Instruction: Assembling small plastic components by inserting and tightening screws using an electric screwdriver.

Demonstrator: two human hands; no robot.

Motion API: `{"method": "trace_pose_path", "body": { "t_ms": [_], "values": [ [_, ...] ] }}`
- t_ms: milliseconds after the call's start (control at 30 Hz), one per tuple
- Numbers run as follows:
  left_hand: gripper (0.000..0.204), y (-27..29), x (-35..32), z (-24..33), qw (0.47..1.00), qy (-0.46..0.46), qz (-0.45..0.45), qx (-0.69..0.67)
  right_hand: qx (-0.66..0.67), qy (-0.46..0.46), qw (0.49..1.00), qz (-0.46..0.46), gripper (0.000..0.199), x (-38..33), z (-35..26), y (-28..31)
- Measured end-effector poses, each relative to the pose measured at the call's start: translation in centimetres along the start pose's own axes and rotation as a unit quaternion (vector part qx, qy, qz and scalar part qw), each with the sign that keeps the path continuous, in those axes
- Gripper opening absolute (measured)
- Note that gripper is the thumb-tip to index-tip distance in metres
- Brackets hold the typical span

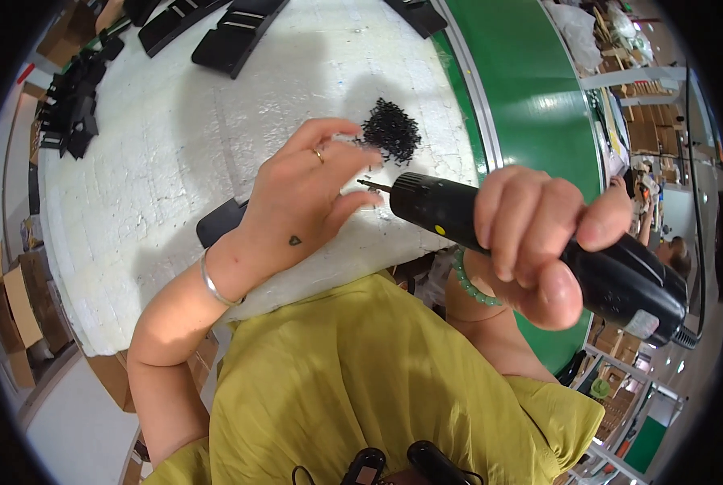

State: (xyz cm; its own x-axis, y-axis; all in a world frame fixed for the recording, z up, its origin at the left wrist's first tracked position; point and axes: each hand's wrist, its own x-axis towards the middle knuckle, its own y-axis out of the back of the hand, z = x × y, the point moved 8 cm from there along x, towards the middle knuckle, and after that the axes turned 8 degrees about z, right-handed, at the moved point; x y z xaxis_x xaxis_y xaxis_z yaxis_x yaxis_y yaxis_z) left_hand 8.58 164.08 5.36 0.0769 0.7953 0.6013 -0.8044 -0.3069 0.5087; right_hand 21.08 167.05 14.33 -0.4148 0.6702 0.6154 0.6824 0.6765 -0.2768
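Note:
My right hand (531, 242) is wrapped round a black electric screwdriver (438, 208), held nearly level with its bit pointing left. A cord leaves its rear end. My left hand (305, 182) is in front of the bit, thumb and forefinger apart on either side of the tip; some fingertips are blurred. I see nothing held between them. Just beyond those fingers a pile of small black screws (391, 132) lies on the white-covered table (297, 89). A black plastic part (222, 221) shows partly from under my left wrist.
Several black plastic parts (236, 36) lie along the far side, and more are heaped at the far left (72, 109). A green surface (531, 89) with a metal rail (478, 97) runs along the right. Cardboard boxes (26, 303) stand at the left.

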Motion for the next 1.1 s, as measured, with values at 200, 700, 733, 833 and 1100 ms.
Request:
{"method": "trace_pose_path", "body": {
  "t_ms": [200, 700, 733, 833, 1100],
  "values": [
    [0.066, 6.6, -4.6, -5.7, 0.975, 0.207, 0.016, 0.078, 0.025, -0.053, 0.998, -0.015, 0.032, -0.7, 3.3, -3.2],
    [0.035, 5.6, -9.7, -5.9, 0.963, 0.255, -0.009, 0.08, 0.003, -0.16, 0.98, -0.121, 0.033, -2.4, 7.0, -8.3],
    [0.034, 5.7, -9.8, -5.9, 0.965, 0.251, 0.001, 0.078, 0.056, -0.17, 0.976, -0.122, 0.036, -2.4, 7.1, -8.4],
    [0.035, 5.4, -10.0, -6.3, 0.953, 0.294, -0.023, 0.063, 0.047, -0.169, 0.98, -0.093, 0.03, -2.4, 7.3, -8.8],
    [0.034, 5.4, -10.1, -6.5, 0.955, 0.292, 0.001, 0.045, 0.0, -0.153, 0.98, -0.127, 0.015, -1.5, 7.0, -10.6]
  ]
}}
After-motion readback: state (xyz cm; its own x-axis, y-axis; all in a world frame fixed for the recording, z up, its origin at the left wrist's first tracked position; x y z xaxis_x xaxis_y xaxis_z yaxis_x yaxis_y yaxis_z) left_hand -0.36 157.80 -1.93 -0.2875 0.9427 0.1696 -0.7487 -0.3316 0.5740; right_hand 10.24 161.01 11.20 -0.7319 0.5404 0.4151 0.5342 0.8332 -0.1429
